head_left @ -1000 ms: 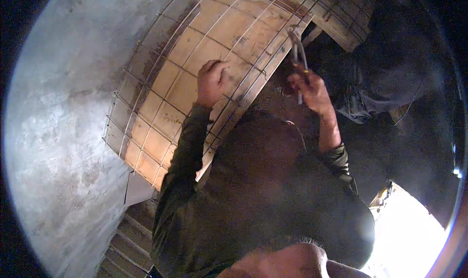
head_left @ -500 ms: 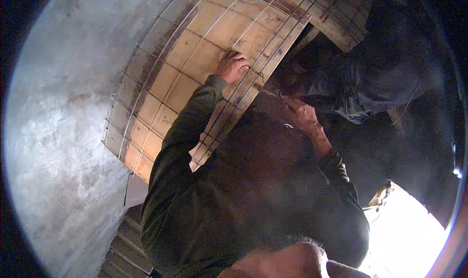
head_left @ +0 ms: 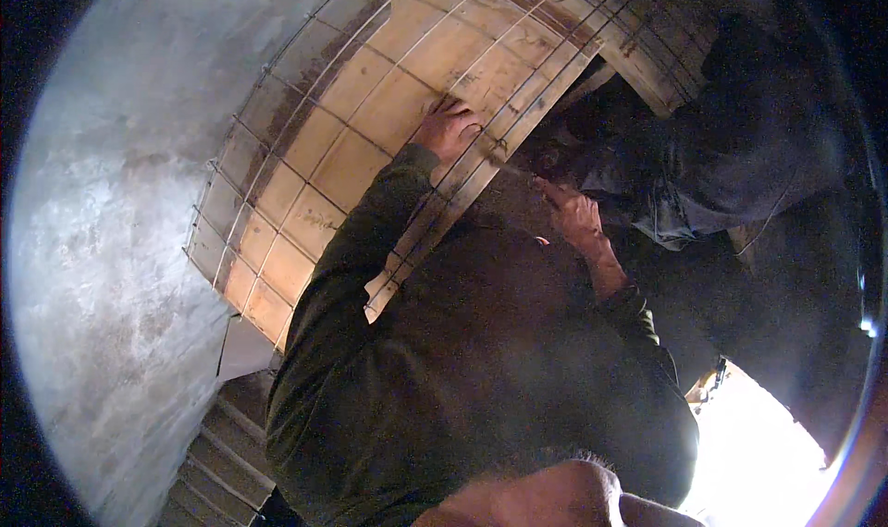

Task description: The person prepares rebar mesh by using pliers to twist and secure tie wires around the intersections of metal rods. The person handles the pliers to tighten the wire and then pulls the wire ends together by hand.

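Note:
A wire mesh (head_left: pixel 304 181) of square openings lies over pale wooden boards (head_left: pixel 370 102). My left hand (head_left: pixel 450 129) is at the mesh near the edge of the boards, fingers bent and closed around a wire there. Just right of that edge, my right hand (head_left: pixel 577 220) is closed on a thin, rod-like tool (head_left: pixel 515 168) that points toward the left hand and the mesh. The tool's exact kind is too dim to tell, and its far end meets the board's edge near the wires.
A rough grey wall (head_left: pixel 111 222) fills the left. Steps (head_left: pixel 217 448) show at the lower left. Dark cloth (head_left: pixel 684 199) lies in shadow at the right, below another timber (head_left: pixel 652 79). Bright light enters at an opening (head_left: pixel 754 444) at the lower right.
The view has shifted slightly, so the boards and mesh sit a little differently in the picture. Both hands keep nearly the same places, with the tool still between them.

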Available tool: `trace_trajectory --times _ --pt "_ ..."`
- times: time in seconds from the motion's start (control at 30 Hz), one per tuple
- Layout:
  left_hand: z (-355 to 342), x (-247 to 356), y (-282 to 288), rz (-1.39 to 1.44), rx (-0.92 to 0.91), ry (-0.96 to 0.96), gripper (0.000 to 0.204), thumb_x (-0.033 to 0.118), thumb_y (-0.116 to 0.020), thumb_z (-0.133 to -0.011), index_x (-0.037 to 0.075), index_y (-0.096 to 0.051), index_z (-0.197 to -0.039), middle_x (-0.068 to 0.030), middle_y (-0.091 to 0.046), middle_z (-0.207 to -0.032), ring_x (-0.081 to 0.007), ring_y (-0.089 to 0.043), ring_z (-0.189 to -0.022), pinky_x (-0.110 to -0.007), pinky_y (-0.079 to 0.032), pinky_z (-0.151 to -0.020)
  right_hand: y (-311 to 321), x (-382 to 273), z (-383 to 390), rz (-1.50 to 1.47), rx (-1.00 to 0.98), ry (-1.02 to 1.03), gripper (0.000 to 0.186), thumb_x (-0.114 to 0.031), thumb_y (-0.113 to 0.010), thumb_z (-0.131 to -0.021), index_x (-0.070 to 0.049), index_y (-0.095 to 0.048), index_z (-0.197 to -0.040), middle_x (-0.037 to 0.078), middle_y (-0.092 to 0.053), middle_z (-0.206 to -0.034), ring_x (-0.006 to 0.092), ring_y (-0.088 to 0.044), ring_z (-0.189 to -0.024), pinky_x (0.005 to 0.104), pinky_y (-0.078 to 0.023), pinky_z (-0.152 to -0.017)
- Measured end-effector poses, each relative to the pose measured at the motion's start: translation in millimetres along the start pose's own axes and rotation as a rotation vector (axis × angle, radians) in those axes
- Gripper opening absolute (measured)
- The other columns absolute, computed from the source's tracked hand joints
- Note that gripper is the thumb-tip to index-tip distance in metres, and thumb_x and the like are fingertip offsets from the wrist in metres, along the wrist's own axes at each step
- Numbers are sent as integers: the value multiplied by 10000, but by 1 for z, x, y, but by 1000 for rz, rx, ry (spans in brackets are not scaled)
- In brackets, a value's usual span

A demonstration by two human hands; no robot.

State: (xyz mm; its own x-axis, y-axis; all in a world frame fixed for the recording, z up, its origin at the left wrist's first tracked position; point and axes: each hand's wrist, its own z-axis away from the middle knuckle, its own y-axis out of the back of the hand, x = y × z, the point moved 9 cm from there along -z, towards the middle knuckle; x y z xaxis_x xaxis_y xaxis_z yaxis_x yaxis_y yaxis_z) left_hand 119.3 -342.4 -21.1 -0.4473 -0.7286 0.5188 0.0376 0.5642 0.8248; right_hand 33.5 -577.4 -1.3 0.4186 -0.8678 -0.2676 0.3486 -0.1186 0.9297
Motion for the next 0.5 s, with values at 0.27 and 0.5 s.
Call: trace_trajectory --times 0.27,0.5 --pt "1 5 3 -23 -15 -1 193 278 -555 -838 135 -622 -950 -54 -551 -1030 -285 -487 -1056 -449 -336 -964 22 -6 -5 -117 59 -69 410 -182 -586 -819 -253 -552 -1222 137 -633 -1061 342 -629 -887 421 -522 -772" --pt "4 2 -2 0 37 69 209 271 -551 -841 144 -624 -990 -48 -549 -1042 -268 -494 -1069 -474 -314 -984 24 -7 -4 -116 172 -29 360 -181 -583 -835 -237 -579 -1191 123 -652 -985 332 -633 -843 427 -521 -698"
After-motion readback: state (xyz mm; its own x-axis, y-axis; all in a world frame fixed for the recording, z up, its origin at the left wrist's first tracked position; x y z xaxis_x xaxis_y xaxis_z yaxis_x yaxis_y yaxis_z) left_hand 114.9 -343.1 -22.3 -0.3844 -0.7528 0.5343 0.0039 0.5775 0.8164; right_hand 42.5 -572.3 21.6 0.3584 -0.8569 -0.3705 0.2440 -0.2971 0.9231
